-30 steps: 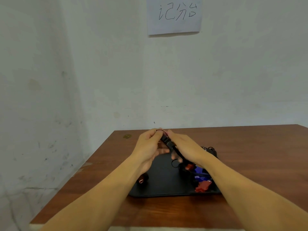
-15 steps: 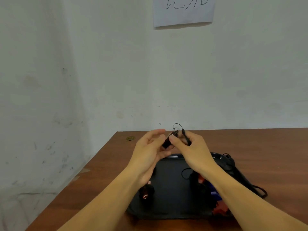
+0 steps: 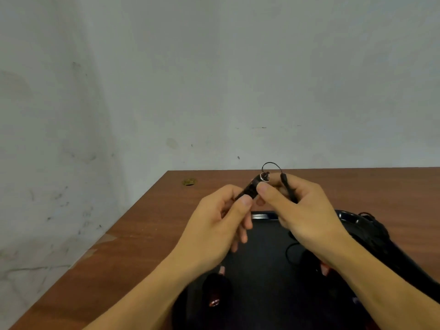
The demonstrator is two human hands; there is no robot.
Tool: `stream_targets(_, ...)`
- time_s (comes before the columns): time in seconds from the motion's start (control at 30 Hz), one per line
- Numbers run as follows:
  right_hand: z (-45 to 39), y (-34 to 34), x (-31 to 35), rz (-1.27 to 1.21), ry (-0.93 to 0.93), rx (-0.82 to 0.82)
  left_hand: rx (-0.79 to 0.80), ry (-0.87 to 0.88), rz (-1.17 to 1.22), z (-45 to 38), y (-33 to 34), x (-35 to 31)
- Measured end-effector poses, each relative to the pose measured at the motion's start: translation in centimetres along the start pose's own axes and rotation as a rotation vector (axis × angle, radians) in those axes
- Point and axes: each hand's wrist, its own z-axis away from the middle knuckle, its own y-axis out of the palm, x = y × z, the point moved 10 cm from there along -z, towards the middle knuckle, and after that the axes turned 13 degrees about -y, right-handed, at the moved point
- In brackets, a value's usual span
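Two surfaces fill most of the view: a pale, scuffed wall [image 3: 214, 79] at the far side and on the left, and a brown wooden table [image 3: 142, 234] that runs from the near edge up to it. On the near middle of the table lies a black tray [image 3: 262, 270] with a glossy raised rim on its far and right sides.

Both bare forearms come in from the near edge and meet above the far part of the tray. The left hand [image 3: 214, 225] has its thumb and curled fingers pinching the near end of a black cylinder [image 3: 250, 189]. The right hand [image 3: 300, 210] pinches the same cylinder with thumb and forefinger just below its metal-ringed far end, its other fingers curled. The cylinder is off the tray, tilted with the ringed end up and toward the far right.

A heap of black cable [image 3: 371, 232] sits at the right rim of the tray and trails toward the near right. A slim black stem [image 3: 289, 189] runs through the right hand's fingers. A thin black wire [image 3: 271, 164] loops from its top to the cylinder's ringed end. On the near left of the tray lies a small dark part [image 3: 214, 289] with a reddish tip, too blurred to tell more. Far left on the table sits a little brass-coloured thing [image 3: 189, 181].
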Motion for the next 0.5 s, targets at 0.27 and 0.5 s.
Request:
stream_targets(0.27, 0.3, -1.8, -0.6, -0.169, 0.059, -0.147, 0.424, -0.133, 0.46, 1.4, 2.3, 0.0)
stream_targets(0.5, 1.0, 0.3, 2.3, 0.354, -0.304, -0.036, 0.372, -0.214, 0.663, 1.2, 1.9, 0.5)
